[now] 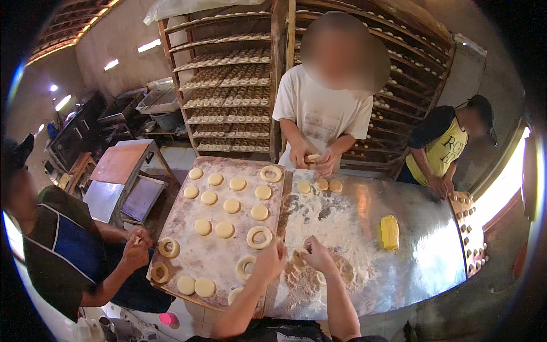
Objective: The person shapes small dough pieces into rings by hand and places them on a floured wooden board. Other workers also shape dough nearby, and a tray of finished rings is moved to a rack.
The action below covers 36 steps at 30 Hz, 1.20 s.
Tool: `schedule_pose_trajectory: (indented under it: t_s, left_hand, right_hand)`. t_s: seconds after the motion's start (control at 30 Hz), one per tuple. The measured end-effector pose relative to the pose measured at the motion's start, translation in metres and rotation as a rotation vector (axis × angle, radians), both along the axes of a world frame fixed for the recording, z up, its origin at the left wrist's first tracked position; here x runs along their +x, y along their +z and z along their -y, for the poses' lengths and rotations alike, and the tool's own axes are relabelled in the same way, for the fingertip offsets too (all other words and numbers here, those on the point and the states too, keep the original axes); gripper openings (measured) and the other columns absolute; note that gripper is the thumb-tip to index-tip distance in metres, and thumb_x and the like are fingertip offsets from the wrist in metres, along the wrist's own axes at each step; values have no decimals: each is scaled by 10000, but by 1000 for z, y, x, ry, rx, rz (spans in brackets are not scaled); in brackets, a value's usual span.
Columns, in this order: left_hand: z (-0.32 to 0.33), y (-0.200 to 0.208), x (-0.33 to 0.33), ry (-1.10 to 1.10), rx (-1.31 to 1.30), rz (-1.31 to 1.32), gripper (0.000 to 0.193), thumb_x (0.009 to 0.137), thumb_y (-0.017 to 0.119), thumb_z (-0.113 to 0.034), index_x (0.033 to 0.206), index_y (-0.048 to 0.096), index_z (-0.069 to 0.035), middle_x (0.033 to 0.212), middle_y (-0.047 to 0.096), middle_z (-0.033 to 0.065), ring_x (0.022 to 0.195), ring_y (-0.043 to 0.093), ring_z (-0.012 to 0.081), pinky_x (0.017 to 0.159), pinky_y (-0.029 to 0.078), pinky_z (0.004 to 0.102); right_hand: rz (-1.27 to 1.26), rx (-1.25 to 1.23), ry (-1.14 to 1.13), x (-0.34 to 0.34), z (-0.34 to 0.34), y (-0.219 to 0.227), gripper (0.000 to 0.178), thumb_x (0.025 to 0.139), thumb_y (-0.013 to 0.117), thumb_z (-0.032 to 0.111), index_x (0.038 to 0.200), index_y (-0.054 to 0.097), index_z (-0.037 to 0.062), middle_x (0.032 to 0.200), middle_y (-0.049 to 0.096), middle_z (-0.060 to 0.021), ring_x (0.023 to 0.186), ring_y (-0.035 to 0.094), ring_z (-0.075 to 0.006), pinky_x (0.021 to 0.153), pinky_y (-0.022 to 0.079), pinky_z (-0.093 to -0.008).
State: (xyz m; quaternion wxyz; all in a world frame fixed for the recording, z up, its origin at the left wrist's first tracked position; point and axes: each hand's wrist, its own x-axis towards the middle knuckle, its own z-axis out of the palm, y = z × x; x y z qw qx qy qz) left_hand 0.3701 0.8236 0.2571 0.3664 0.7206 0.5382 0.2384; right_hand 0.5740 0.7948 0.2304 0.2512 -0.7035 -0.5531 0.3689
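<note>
Both my hands are over the work surface, near the seam between a floured wooden board and a metal table. In my right hand is the edge of a pale dough ring, pinched over the floury tabletop. My left hand is closed at the board's right edge, beside another dough ring; its fingertips are hidden, so what it holds does not show. Round dough discs and several rings, such as one ring, lie on the board. Loose flour covers the table around my right hand.
Across the table a co-worker handles a dough piece above three discs. A yellow block sits on the metal. Another person stands far right by a board of small pieces; one more is left. Loaded racks stand behind.
</note>
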Motion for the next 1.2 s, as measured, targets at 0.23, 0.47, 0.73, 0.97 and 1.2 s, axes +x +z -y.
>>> schedule_pose_trajectory:
  t_s: [0.23,0.47,0.73,0.97,1.2]
  left_hand:
    - [42,31,60,-62,-360,557,377,944,721,-285,1148,654,25,936,746,88,867,691,108,720,530,265]
    - [70,63,97,29,-163,378,376,823,812,-134,1141,658,-3,937,719,87,840,687,153,737,533,293]
    - [85,60,132,292,671,132,595,799,583,103,1357,486,-81,877,599,119,823,634,299,805,510,385]
    - [97,41,125,-96,15,1514,565,860,455,59,1398,347,-74,920,625,101,839,619,177,771,510,316]
    - [100,28,100,319,561,175,384,1048,432,-328,1315,370,-59,659,636,189,597,632,424,521,473,504]
  right_hand:
    - [-745,141,-14,56,44,56,558,841,725,-65,1246,364,66,1019,617,-140,940,613,-177,777,510,-294]
    - [-1033,218,-253,63,39,70,484,872,711,2,1239,400,58,1065,604,-104,988,586,-180,807,503,-340]
    - [-1113,128,267,86,53,62,649,813,615,13,1413,369,33,1112,599,-138,1046,608,-274,905,496,-380]
    - [-1179,182,77,69,56,67,503,955,564,200,1405,396,50,852,656,-113,803,628,-203,784,489,-322]
    - [-481,294,372,32,60,70,737,999,348,679,1473,322,116,931,665,-82,791,663,-193,641,516,-300]
